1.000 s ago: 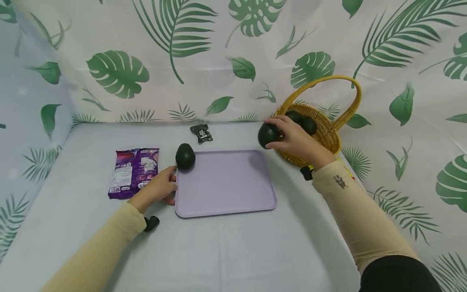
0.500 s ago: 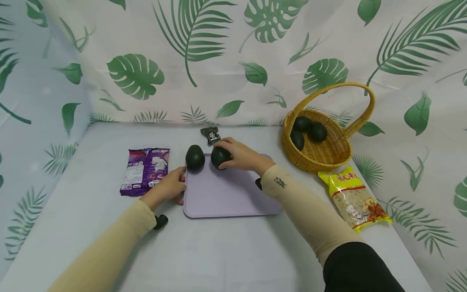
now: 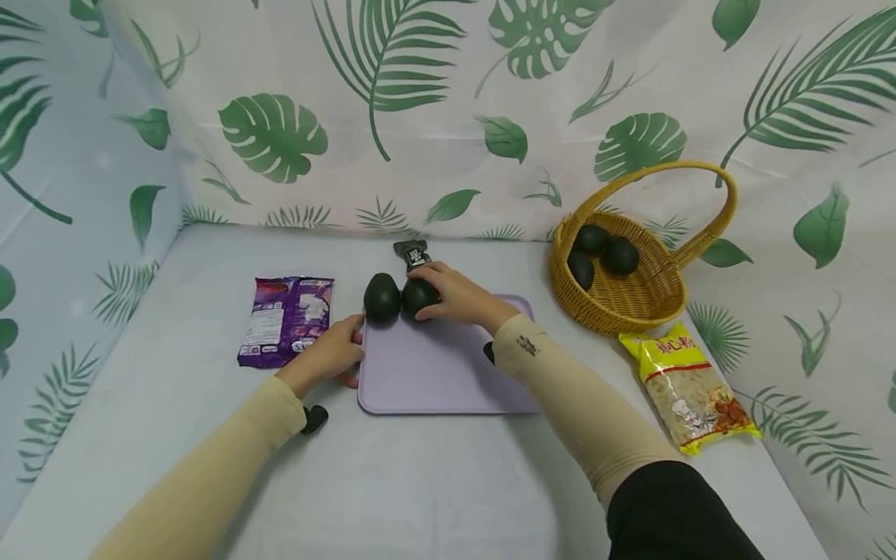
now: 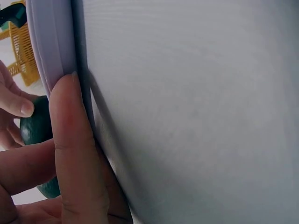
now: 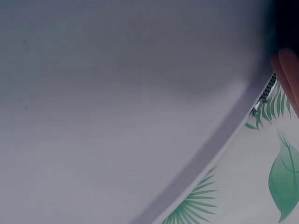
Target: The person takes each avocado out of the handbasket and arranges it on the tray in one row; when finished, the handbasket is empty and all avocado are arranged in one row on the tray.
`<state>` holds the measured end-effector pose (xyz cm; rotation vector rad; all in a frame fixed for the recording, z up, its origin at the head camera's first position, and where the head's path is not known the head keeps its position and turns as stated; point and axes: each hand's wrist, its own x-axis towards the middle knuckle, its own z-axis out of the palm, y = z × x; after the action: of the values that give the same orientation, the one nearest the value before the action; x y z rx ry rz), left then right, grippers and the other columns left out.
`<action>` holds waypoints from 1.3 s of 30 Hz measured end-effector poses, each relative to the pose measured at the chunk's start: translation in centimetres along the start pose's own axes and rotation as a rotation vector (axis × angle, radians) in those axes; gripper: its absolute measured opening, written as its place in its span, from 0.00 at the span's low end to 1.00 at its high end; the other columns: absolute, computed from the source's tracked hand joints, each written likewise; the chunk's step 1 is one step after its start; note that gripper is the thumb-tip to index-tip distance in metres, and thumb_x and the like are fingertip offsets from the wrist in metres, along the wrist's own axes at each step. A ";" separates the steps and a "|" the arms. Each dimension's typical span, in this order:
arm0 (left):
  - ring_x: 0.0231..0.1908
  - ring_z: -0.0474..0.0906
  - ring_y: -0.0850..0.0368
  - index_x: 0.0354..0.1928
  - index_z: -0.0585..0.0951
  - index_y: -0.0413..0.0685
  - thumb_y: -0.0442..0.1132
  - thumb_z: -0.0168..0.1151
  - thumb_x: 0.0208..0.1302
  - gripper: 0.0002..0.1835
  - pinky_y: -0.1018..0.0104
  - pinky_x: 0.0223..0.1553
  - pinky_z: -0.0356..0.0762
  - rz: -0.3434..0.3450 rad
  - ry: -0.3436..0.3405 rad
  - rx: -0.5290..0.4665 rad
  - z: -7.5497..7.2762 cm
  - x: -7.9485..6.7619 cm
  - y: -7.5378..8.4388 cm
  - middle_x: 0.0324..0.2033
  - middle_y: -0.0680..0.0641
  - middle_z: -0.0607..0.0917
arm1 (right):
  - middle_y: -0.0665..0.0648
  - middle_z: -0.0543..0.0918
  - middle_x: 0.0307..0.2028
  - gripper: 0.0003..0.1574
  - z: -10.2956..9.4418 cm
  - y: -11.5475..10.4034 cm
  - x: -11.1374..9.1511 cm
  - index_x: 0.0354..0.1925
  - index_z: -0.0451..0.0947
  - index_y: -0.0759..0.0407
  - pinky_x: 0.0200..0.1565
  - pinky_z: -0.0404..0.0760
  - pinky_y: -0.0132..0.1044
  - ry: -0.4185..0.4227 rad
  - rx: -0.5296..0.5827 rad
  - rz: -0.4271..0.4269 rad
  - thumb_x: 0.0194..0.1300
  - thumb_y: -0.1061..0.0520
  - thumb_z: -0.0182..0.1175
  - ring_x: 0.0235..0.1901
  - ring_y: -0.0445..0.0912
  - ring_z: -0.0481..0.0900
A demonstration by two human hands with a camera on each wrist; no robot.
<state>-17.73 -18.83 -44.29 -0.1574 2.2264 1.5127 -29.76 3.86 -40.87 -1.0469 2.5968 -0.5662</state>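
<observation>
A lilac tray (image 3: 448,381) lies on the white table. My left hand (image 3: 330,350) rests at its left edge, fingers against the rim; the left wrist view shows one straight finger (image 4: 74,140) along the tray's side. One dark avocado (image 3: 382,299) sits in the tray's far left corner. Right beside it, my right hand (image 3: 455,295) grips a second avocado (image 3: 417,295) from above and the right, over the tray's far edge. In the right wrist view, only fingertips (image 5: 288,74) and a dark part of that avocado (image 5: 287,23) show at the edge.
At the back right stands a yellow wicker basket (image 3: 609,315) with a tall handle and 3 avocados inside. A yellow-topped food bag (image 3: 689,389) lies in front of it. A purple packet (image 3: 287,323) is left of the tray; a small black wrapper (image 3: 411,252) lies behind it.
My right hand has carried an avocado from the basket leftward to the tray, up against the first avocado. My left hand has stayed at the tray's edge. The head view has shifted slightly.
</observation>
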 end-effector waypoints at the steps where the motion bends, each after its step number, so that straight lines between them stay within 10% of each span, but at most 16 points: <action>1: 0.40 0.73 0.44 0.77 0.50 0.38 0.20 0.47 0.58 0.42 0.56 0.27 0.90 0.003 -0.001 0.000 0.0 0.0 0.0 0.50 0.36 0.65 | 0.62 0.61 0.70 0.47 0.0 0.1 0.0 0.72 0.64 0.49 0.70 0.68 0.52 0.004 0.002 0.002 0.59 0.46 0.71 0.67 0.58 0.65; 39: 0.40 0.74 0.44 0.77 0.49 0.37 0.21 0.47 0.59 0.42 0.57 0.26 0.89 0.002 0.002 0.009 0.1 -0.1 0.2 0.51 0.36 0.65 | 0.64 0.59 0.71 0.58 -0.1 1.1 -0.6 0.76 0.56 0.47 0.55 0.84 0.40 0.031 0.198 0.016 0.55 0.46 0.74 0.47 0.51 0.82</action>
<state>-17.64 -18.69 -44.08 -0.1545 2.2354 1.5040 -30.05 5.05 -41.25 -0.9596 2.5103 -0.8225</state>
